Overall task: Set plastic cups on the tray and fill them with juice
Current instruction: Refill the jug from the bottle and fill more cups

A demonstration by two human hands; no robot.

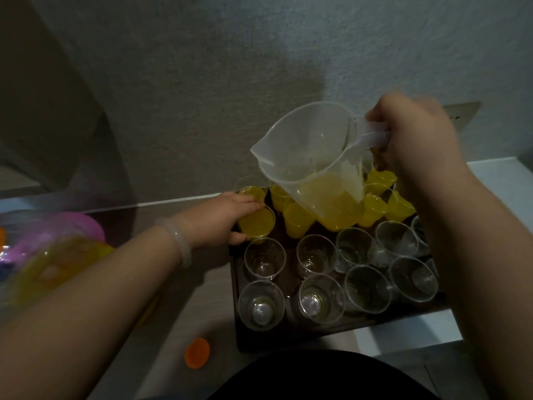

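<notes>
Setting: a dim room with a grey textured wall (pixel 202 82) behind a pale worktop (pixel 202 284).
Tray (pixel 239 339): dark, flat on the worktop, crowded with plastic cups in rows.
Filled cups (pixel 297 220): the tray's far rows, yellow to near the brim.
Empty cups (pixel 366 287): the tray's two near rows, clear and upright, close together.
Jug (pixel 314 157): clear plastic, held above the tray's far middle, tipped with its spout toward the tray's left side; no stream is visible at the lip.
Juice (pixel 331 203): pooled in the jug's lower part, roughly a third left by my estimate.
Right hand (pixel 415 140): above the tray's far right, its fingers (pixel 377 122) curled tight round the jug handle.
Left hand (pixel 222 220): at the tray's far-left corner, fingers (pixel 248 202) and thumb wrapped round the held cup (pixel 256 223), which is full; a pale bracelet (pixel 180 241) is on the wrist.
Key relation: the first unfilled cup stands just on the near side of the held cup, so it lies nearer than the spout and to its left. The jug should come toward the person with its tilted axis kept leftward. The left hand is nearer for steadying.
Off the tray: an orange cap (pixel 197 352) near its near-left corner; blurred pink and yellow things (pixel 83 226) well to its left.
</notes>
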